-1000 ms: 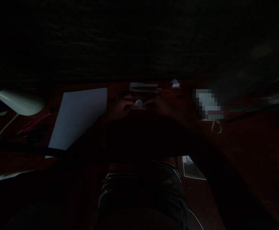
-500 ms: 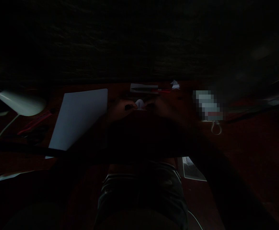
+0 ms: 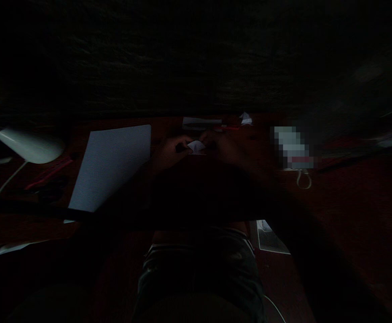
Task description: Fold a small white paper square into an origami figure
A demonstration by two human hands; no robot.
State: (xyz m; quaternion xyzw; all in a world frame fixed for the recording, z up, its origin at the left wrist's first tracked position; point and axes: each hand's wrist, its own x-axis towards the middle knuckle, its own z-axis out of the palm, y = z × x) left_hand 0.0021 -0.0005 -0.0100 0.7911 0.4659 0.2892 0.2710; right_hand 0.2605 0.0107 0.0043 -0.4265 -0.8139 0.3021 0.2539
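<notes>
The scene is very dark. Over a dark red table (image 3: pixel 350 193), my left hand (image 3: pixel 169 152) and my right hand (image 3: pixel 223 147) meet around a small white folded piece of paper (image 3: pixel 196 146). Both hands pinch it, the left from its left side and the right from its right and top. The fingers are curled in on the paper. Just left of my left hand lies a large white sheet of paper (image 3: pixel 111 165), flat on the table.
A white paper strip (image 3: pixel 201 121), a red pen (image 3: pixel 230 128) and a small paper scrap (image 3: pixel 246 118) lie behind the hands. A white lamp head (image 3: pixel 29 146) is far left, a blurred white item (image 3: pixel 292 146) to the right, red pens (image 3: pixel 48 172) at the left.
The small paper shows a flatter, pointed shape now instead of a rounded one. My right hand has shifted up and left over it. My left hand barely moved.
</notes>
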